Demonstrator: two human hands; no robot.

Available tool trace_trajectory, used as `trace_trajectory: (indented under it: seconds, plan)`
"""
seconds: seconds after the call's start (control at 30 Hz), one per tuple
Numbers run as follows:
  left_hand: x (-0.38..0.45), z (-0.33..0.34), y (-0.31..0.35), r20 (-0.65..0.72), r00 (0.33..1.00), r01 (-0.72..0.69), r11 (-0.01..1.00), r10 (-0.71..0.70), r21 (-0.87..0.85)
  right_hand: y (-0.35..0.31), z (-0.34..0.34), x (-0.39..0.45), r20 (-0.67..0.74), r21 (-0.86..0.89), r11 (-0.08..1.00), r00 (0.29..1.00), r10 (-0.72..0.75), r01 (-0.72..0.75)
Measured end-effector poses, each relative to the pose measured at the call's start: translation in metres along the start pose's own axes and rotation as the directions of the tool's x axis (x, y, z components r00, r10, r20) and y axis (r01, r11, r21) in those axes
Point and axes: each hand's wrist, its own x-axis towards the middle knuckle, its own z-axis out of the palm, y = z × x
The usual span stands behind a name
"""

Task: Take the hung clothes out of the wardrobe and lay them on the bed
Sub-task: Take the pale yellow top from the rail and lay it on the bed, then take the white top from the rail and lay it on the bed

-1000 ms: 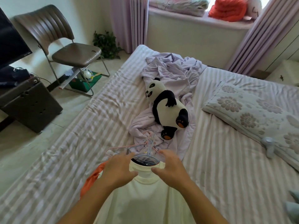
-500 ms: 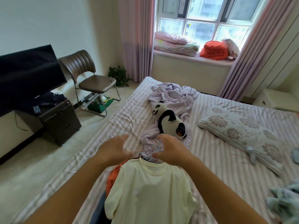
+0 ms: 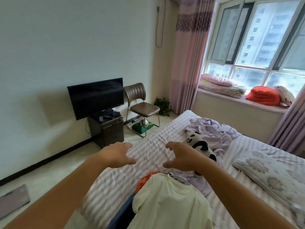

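Pale cream short-sleeved T-shirt (image 3: 170,202) on a thin wire hanger (image 3: 179,177), lying flat on the lilac-and-white striped bed (image 3: 118,179), topmost of a small pile. Under it, an orange garment (image 3: 145,179) peeking out at the collar end and a dark blue garment (image 3: 123,214) along its left edge. Above the pile, both hands raised clear of the clothes: left hand (image 3: 117,154) with fingers spread and relaxed, grip on nothing; right hand (image 3: 181,156) likewise loosely splayed, fingers slightly curved, holding nothing. Just beyond the right hand, a black-and-white panda plush toy (image 3: 200,146) resting on a crumpled lilac sheet (image 3: 212,131). Further right, a floral grey-lilac pillow (image 3: 270,169). Off the bed to the left, a brown padded metal-frame chair (image 3: 142,108) beside a black flat television (image 3: 96,96) on a dark cabinet (image 3: 107,129). On the windowsill, folded pink quilts (image 3: 219,85) and an orange-red bundle (image 3: 262,95).
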Motion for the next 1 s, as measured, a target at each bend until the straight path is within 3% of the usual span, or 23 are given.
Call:
trace_trajectory:
  seconds: [0.33,0.73,1.0]
  plan:
    - [-0.196,-0.005,-0.044,-0.122,0.943,0.277,0.934,-0.309,-0.225,-0.122,0.004,-0.045,0.083,-0.089,0.928,0.931,-0.356,0.363]
    - [-0.445,0.001,-0.133,-0.229,0.734,0.544,0.755,-0.64,-0.366,-0.336,0.047,-0.121,0.177,-0.076,0.716,0.716,-0.676,0.694]
    - [-0.658,0.038,-0.178,-0.218,0.532,0.689,0.568,-0.818,-0.45,-0.495,0.11,-0.229,0.242,-0.047,0.535,0.529,-0.813,0.843]
